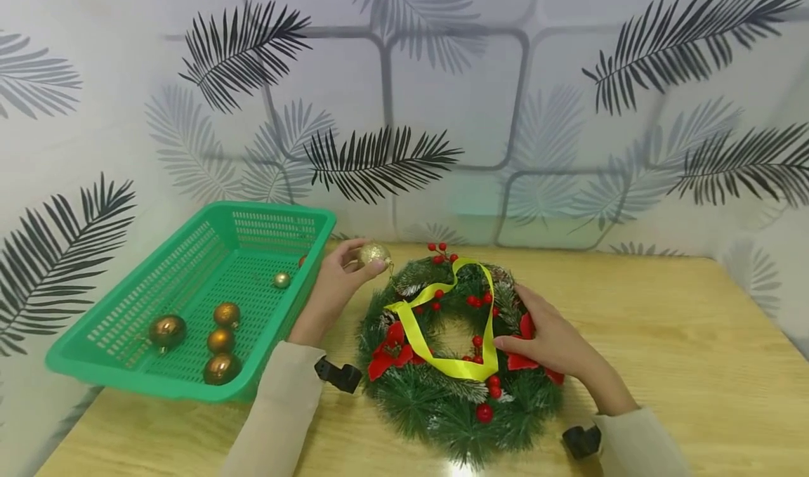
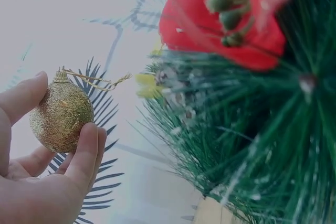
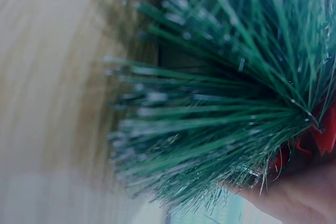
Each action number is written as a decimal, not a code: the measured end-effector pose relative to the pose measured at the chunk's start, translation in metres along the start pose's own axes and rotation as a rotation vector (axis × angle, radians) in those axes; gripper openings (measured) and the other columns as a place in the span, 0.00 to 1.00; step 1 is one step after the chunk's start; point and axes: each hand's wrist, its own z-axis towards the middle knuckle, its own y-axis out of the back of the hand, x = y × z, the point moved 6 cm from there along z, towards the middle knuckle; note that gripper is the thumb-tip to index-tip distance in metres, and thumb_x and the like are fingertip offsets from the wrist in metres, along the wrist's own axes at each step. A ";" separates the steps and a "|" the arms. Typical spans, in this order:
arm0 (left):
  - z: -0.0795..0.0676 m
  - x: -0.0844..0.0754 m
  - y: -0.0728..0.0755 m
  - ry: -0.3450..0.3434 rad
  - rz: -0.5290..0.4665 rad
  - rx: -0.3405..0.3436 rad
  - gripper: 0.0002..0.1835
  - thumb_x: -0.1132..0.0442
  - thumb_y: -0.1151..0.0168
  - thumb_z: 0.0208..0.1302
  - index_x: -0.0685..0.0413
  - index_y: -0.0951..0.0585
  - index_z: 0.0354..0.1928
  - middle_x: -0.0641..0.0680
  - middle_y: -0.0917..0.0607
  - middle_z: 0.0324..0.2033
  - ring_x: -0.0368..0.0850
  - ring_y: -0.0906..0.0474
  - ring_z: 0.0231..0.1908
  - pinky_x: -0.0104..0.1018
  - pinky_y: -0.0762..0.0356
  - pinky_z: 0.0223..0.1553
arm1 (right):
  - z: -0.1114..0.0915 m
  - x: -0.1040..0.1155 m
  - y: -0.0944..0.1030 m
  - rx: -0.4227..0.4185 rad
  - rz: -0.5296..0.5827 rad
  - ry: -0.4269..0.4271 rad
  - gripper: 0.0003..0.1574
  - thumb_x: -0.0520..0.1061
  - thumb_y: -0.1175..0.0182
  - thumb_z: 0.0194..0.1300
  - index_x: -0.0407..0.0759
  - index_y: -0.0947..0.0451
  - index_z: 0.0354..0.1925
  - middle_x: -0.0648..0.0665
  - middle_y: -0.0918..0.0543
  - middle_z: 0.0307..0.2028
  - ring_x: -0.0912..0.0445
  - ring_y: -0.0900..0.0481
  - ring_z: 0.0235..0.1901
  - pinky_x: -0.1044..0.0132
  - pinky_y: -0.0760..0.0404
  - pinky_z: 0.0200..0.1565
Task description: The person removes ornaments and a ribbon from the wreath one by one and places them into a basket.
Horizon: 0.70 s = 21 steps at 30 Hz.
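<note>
My left hand (image 1: 335,284) pinches a glittery gold Christmas ball (image 1: 376,253) between thumb and fingertips, held up just left of the wreath's far side. In the left wrist view, a gold string loop (image 2: 102,81) sticks out from the ball's cap. The green Christmas wreath (image 1: 411,401) lies on the table, trimmed with red flowers, red berries and a yellow ribbon (image 1: 464,370). On its right side my right hand (image 1: 559,340) grips the rim, thumb over a red flower (image 1: 522,347). Pine needles partly hide that hand in the right wrist view.
A green plastic basket (image 1: 142,266) stands at the left of the wooden table (image 1: 663,322). Inside lie several bronze balls (image 1: 167,331) and a small gold ball (image 1: 281,279). The leaf-patterned wall (image 1: 455,203) rises behind the table's back edge.
</note>
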 end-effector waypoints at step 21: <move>-0.006 -0.012 0.001 -0.003 0.081 -0.003 0.30 0.61 0.38 0.64 0.57 0.35 0.67 0.63 0.31 0.62 0.59 0.30 0.61 0.50 0.27 0.58 | 0.000 -0.005 0.000 -0.008 0.002 -0.006 0.64 0.67 0.38 0.58 0.36 0.57 0.74 0.29 0.50 0.72 0.31 0.50 0.69 0.33 0.43 0.63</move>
